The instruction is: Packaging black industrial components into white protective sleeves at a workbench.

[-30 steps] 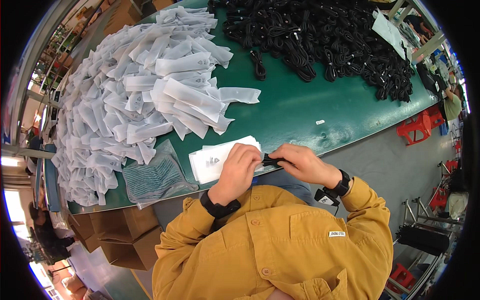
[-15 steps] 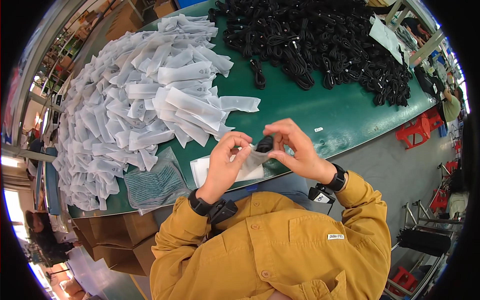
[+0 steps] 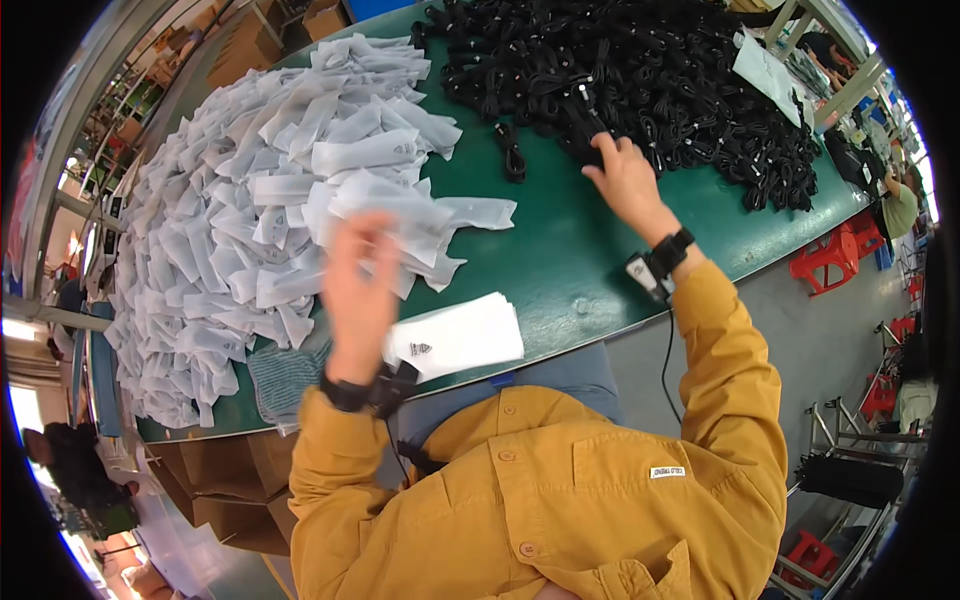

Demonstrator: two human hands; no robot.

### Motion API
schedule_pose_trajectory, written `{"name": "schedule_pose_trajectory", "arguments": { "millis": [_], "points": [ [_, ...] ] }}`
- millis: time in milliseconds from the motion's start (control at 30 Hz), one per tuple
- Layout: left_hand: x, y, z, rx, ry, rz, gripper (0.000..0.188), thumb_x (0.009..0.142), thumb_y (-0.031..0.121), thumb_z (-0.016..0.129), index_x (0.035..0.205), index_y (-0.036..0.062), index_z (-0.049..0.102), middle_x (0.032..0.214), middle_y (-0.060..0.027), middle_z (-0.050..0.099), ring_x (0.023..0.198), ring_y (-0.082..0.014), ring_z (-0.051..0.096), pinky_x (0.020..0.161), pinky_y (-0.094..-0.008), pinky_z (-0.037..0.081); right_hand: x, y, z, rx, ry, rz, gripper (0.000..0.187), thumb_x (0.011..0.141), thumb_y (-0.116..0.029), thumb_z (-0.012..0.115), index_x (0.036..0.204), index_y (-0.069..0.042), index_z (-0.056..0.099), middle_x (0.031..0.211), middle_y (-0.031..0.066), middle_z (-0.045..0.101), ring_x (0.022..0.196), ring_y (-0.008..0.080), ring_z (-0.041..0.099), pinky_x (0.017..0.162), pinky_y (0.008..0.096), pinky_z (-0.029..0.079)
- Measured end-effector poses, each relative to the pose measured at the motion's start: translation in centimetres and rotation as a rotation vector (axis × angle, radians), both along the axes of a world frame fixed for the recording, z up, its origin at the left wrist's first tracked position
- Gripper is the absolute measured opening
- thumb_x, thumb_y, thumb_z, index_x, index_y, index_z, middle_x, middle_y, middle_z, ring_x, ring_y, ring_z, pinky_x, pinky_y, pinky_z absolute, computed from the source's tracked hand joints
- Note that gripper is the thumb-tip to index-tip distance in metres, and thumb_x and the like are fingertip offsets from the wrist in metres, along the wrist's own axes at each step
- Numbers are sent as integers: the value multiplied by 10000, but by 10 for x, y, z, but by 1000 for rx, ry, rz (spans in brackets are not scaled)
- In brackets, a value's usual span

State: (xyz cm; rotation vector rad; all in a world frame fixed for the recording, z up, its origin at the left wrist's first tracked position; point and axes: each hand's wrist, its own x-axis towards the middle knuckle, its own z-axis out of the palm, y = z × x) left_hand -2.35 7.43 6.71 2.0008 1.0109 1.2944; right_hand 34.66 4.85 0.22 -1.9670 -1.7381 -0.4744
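Note:
My left hand (image 3: 362,285) is smeared by motion over the near right side of a heap of frosted white pouches (image 3: 225,200). A blurred pouch (image 3: 395,208) lies just beyond its fingers; whether they still touch it I cannot tell. At the near edge of a pile of coiled black cables (image 3: 620,75), my right hand (image 3: 630,185) reaches out with thumb and fingers apart. Its fingertips meet the edge of the pile, and no cable shows in its grip. Between my arms, a stack of flat white pouches (image 3: 465,335) rests near the table's front edge.
The green table (image 3: 540,260) carries both heaps. One coiled cable (image 3: 511,152) lies apart from the pile. A teal striped cloth (image 3: 285,380) is beside my left forearm. Cardboard boxes (image 3: 225,465) stand below the table's near left edge, red stools (image 3: 825,262) to the right.
My hands were together at the front, holding a small pouch with a black cable in it. They have parted: left to the pouch heap, right to the cable pile.

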Motion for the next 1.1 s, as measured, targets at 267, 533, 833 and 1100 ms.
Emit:
{"name": "schedule_pose_trajectory", "arguments": {
  "millis": [267,533,833,1100],
  "points": [
    [38,-77,-77,7,465,-383,132,819,31,696,917,13,610,876,-109,563,867,-312,617,705,-369,506,10,12,-17,-144,50,109,414,777,-116,775,1047,-75,464,1009,151,602,860,384,628,685,452,522],
    [34,-81,-87,-264,219,-340,88,824,12,672,844,-3,588,853,-129,566,798,-328,596,677,-385,495,6,-20,-22,-117,251,87,343,799,-111,758,1012,-37,499,861,157,629,769,383,627,647,435,506],
    [34,-80,-90,2,274,-355,61,840,-19,673,874,-23,623,812,-112,592,660,-215,573,608,-301,471,-27,-76,37,-249,1087,42,194,889,-131,694,981,13,600,749,15,616,657,68,571,583,258,465],
    [33,-83,-87,-378,182,-255,73,863,-2,681,892,-27,619,839,-103,632,682,-163,587,661,-269,486,-103,-139,27,-456,1187,336,123,907,-91,661,984,-14,602,800,2,608,675,58,559,575,234,439]
  ]
}}
